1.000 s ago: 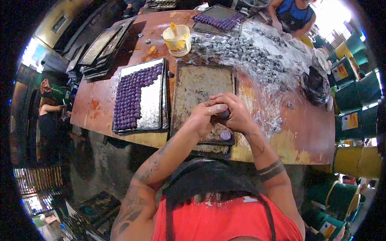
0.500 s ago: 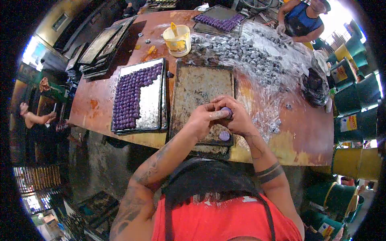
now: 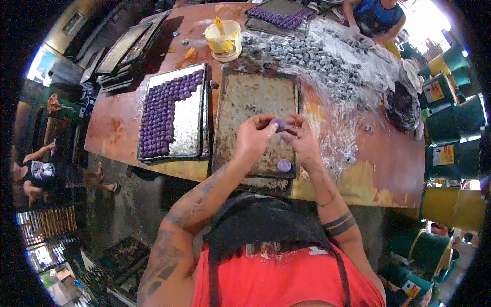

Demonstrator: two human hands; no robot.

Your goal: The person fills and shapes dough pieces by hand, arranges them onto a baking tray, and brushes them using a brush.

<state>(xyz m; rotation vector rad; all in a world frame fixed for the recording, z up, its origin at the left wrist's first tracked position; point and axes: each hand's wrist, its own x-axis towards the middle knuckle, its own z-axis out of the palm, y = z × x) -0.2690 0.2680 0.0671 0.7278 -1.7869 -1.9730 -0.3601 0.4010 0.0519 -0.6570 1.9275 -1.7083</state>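
My left hand [image 3: 252, 138] pinches a purple dough ball [image 3: 277, 124] between thumb and fingers. Close to the ball's right side, my right hand [image 3: 306, 140] has its fingers apart and holds nothing I can see. Both hands are over a worn, stained baking tray [image 3: 250, 94]. A lighter purple dough piece [image 3: 284, 165] lies near that tray's lower right corner, below my right hand. To the left, rows of dark purple balls [image 3: 158, 120] cover part of a shiny metal tray [image 3: 188, 123].
A white bucket [image 3: 225, 48] with a yellow-handled tool stands behind the worn tray. Many flour-dusted dark lumps [image 3: 312, 64] spread over the back right table. Stacked trays [image 3: 123, 56] are at the back left. A co-worker [image 3: 376, 20] works at the far right; another person [image 3: 41, 171] is at far left.
My hands have drawn apart: the right fingers have opened off the ball, which stays in my left hand. The person at far left has changed position. The view has shifted slightly.
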